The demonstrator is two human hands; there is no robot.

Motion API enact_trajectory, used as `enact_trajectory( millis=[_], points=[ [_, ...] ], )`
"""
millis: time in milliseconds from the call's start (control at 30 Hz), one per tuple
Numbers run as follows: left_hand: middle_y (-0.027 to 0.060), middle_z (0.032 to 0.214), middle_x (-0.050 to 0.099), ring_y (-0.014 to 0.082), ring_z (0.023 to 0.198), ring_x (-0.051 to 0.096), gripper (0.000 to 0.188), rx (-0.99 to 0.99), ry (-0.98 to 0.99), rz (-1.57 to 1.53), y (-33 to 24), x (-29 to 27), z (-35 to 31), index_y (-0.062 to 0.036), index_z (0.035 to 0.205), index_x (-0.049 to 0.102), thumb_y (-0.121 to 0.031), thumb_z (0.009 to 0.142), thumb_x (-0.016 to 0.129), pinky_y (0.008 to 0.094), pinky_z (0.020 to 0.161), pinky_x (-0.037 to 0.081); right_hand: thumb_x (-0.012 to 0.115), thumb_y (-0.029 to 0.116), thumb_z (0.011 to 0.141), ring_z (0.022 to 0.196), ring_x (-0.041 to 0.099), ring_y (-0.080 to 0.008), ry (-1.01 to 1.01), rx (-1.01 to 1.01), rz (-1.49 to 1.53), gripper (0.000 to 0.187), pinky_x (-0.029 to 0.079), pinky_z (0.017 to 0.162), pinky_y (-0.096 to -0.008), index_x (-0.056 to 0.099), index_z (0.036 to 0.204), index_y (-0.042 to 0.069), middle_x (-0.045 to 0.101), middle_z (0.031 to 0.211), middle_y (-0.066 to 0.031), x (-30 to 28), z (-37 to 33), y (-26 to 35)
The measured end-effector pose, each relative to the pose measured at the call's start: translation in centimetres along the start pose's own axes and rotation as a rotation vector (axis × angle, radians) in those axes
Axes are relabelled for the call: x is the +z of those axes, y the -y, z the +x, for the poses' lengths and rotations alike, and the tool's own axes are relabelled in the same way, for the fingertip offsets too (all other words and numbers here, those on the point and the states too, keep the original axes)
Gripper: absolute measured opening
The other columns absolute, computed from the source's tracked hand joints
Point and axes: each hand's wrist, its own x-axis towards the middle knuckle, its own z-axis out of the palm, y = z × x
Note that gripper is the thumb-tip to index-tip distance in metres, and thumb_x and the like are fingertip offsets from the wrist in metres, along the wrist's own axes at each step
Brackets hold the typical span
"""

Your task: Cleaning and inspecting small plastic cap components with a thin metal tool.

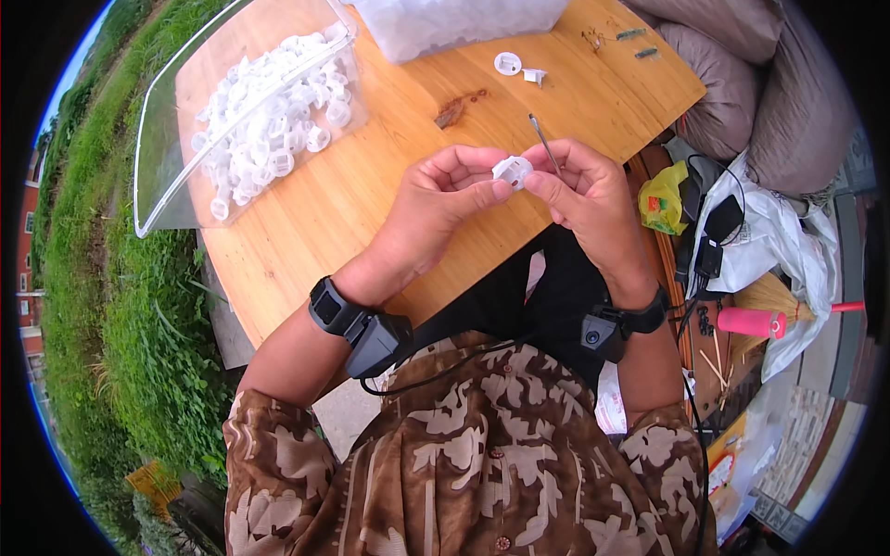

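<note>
Over the front edge of the wooden table (pixel 371 243), my left hand (pixel 451 185) pinches a small white plastic part (pixel 511 171) between thumb and fingertips. My right hand (pixel 579 185) meets it from the other side, its thumb and finger at the part's right edge. A thin metal rod-like tool (pixel 543 141) sticks up out of my right hand, its far end pointing away from me; its lower end is hidden by the fingers. Farther back on the table lie a round white plastic piece (pixel 507 64) and a smaller white piece (pixel 534 77).
A clear plastic bin (pixel 167 202) heaped with white parts stands at the table's left. Behind is another translucent container (pixel 454 32). Grey stuffed sacks (pixel 732 83), a yellow bag (pixel 663 199) and a pink bottle (pixel 753 322) are at the right. Grass (pixel 120 278) borders the left.
</note>
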Motion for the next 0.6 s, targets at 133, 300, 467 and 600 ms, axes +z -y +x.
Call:
enact_trajectory(
  millis=[133,300,467,600],
  points=[
    [0.0083,0.104,0.067,0.0130,0.097,0.063,0.024,0.014,0.047,0.106,-0.4,0.0,0.1,0.0010,0.107,0.061,-0.003,0.085,0.069,0.0261,0.089,0.050,0.067,0.009,0.087,0.069,0.056,-0.0057,0.039,-0.066,-0.093,0.016,0.044,0.061,-0.0199,0.065,0.095,-0.004,0.065,0.079,-0.0011,-0.5,0.5,0.2],
    [0.0064,0.105,0.067,0.0134,0.098,0.063,0.022,-0.032,0.088,0.231,-0.9,-0.5,0.2,-0.0026,0.105,0.063,-0.003,0.084,0.070,0.0274,0.092,0.049,0.067,0.008,0.087,0.069,0.057,-0.0072,0.149,-0.242,-0.400,0.014,0.046,0.064,-0.0203,0.065,0.094,-0.004,0.065,0.079,-0.0021,-0.9,1.4,0.5],
    [0.0073,0.103,0.067,0.0135,0.098,0.063,0.021,0.022,0.005,0.071,-0.4,-0.6,0.3,-0.0009,0.103,0.062,-0.003,0.084,0.071,0.0273,0.091,0.049,0.068,0.006,0.085,0.069,0.054,-0.0041,0.070,-0.091,-0.106,0.015,0.045,0.064,-0.0197,0.062,0.095,-0.003,0.062,0.081,-0.0006,0.3,0.6,0.6],
    [0.0081,0.102,0.067,0.0138,0.096,0.064,0.022,0.021,0.014,0.062,-0.6,-0.2,0.2,0.0009,0.102,0.063,-0.004,0.083,0.072,0.0270,0.089,0.050,0.069,0.005,0.083,0.069,0.052,-0.0028,0.040,-0.131,-0.096,0.016,0.044,0.064,-0.0192,0.062,0.096,-0.002,0.061,0.081,0.0001,0.4,0.7,-0.4]
  ],
)
